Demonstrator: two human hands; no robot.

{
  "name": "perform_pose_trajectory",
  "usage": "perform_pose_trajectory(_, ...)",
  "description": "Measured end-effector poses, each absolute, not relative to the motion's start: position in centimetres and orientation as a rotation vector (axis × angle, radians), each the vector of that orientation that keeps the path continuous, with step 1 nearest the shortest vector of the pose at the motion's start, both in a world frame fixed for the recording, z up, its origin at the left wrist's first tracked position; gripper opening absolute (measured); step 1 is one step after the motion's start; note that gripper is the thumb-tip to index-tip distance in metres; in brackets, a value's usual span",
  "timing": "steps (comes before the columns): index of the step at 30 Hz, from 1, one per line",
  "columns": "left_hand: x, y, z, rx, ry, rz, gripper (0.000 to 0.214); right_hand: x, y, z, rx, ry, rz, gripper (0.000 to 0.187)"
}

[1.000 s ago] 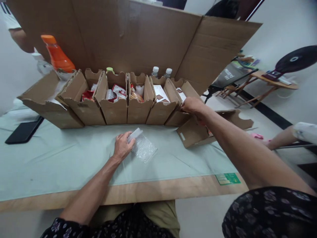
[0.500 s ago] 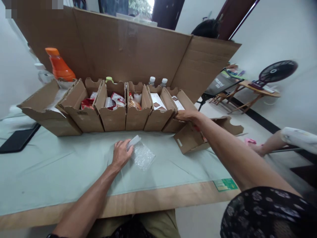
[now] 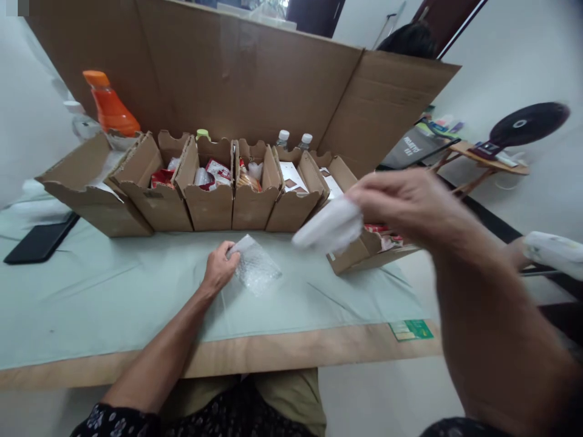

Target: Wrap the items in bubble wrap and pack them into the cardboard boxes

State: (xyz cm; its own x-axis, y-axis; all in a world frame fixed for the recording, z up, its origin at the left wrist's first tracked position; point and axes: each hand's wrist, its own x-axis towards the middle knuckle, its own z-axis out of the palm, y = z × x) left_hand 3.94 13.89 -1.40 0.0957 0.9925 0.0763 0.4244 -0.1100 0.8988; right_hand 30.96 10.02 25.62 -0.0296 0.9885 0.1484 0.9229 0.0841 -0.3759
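Left hand [image 3: 220, 267] pinches the bubble-wrap pouch [image 3: 255, 267] by its far-left edge on the table [image 3: 113, 297]; right hand [image 3: 407, 203] pinches a blurred white packet [image 3: 328, 227] above, to the right. Both appear light and soft; edge grips should suit.

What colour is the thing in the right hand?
The thing in the right hand is white, though blurred; the head view shows it.
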Motion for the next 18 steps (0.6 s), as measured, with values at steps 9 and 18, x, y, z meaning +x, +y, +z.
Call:
perform_pose_trajectory(9,3.6,13.4,0.3,1.530,1.090,0.901,0.051,22.7,13.3,10.0,-1.751,-1.840,1.122,0.022)
perform_pose_trajectory(18,4.0,13.4,-0.9,1.440,1.160,0.880,0.041,29.9,21.0,20.9,-1.948,-2.253,0.054,0.026)
